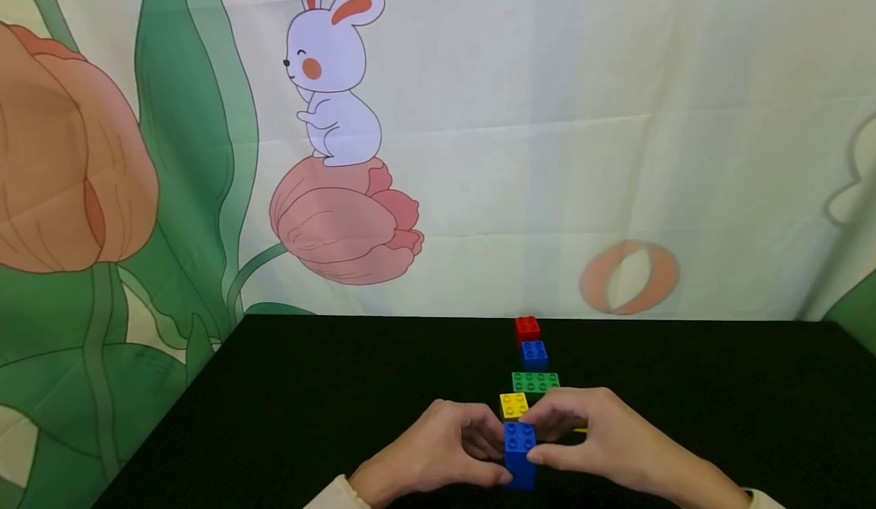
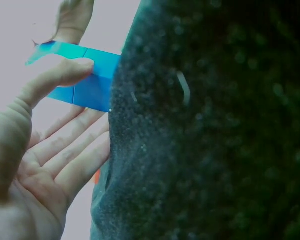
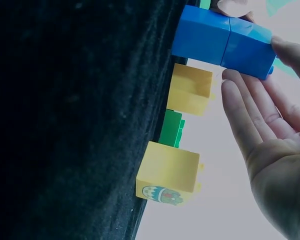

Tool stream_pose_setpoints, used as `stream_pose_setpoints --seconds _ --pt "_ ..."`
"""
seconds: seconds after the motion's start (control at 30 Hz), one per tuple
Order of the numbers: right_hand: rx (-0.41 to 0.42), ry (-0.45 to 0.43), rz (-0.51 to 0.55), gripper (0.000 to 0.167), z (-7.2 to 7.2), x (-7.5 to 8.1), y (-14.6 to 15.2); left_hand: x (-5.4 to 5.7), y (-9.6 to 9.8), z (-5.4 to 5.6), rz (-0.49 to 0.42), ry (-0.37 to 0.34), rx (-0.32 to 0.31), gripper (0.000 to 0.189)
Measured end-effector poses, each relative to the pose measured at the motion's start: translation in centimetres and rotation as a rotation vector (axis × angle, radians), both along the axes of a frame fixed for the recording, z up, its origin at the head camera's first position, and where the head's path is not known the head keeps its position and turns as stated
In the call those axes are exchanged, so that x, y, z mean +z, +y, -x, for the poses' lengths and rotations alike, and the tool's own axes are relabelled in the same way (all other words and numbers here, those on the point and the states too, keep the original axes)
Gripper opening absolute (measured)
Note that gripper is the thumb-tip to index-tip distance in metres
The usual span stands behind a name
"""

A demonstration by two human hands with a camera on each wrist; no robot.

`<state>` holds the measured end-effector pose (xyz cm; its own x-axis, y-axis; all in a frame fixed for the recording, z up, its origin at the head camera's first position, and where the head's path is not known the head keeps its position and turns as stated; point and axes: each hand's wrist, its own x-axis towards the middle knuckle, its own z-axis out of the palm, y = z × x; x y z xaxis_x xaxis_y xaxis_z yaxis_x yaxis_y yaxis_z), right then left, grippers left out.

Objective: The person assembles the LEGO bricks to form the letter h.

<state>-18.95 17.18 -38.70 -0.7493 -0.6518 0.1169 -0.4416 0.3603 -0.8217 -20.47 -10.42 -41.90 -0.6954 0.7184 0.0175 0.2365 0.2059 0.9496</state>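
Note:
Two blue toy bricks, stacked one on the other [image 1: 520, 467], stand upright on the black table near its front. My left hand [image 1: 438, 446] pinches the stack from the left, its thumb on the lower brick [image 2: 92, 92]. From the right, my right hand [image 1: 609, 442] grips the upper blue brick [image 3: 250, 47] between thumb and fingers. Just behind the stack sits a yellow brick [image 1: 514, 405]. Another yellow brick with a printed picture [image 3: 167, 172] is mostly hidden behind my right hand in the head view.
Farther back, a long green brick [image 1: 536, 382], a single blue brick [image 1: 534, 355] and a red brick [image 1: 527, 329] form a rough line toward the far edge. The black table [image 1: 328, 387] ends at a hanging printed cloth [image 1: 493, 189].

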Motion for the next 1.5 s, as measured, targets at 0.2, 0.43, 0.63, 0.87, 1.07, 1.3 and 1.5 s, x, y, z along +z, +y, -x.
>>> stream_pose_setpoints --seconds 0.2,0.43,0.63,0.87,1.07,1.3,1.5 --pt "-0.015 0.005 -0.016 0.026 -0.1 0.1 -0.1 0.2 0.1 -0.1 0.009 0.0 0.008 0.022" --pt "-0.008 0.026 -0.023 0.026 -0.3 0.4 -0.2 0.2 0.2 -0.1 0.023 0.017 0.02 0.019" --pt "0.015 0.012 -0.025 0.026 -0.4 0.5 -0.1 0.1 0.2 -0.3 0.02 0.026 0.026 0.018" --pt "0.015 0.008 -0.027 0.027 -0.3 0.5 -0.1 0.0 0.1 -0.3 0.022 0.051 0.023 0.019" --pt "0.006 0.034 -0.029 0.027 -0.3 0.7 0.0 0.1 0.1 -0.2 0.01 0.075 0.005 0.02" --pt "0.005 0.046 -0.024 0.027 -0.2 0.9 0.2 0.5 0.2 -0.3 0.006 0.079 0.01 0.02" --pt "-0.01 0.099 -0.004 0.025 -0.2 1.1 0.8 0.9 0.0 -0.4 -0.016 0.094 0.033 0.021"
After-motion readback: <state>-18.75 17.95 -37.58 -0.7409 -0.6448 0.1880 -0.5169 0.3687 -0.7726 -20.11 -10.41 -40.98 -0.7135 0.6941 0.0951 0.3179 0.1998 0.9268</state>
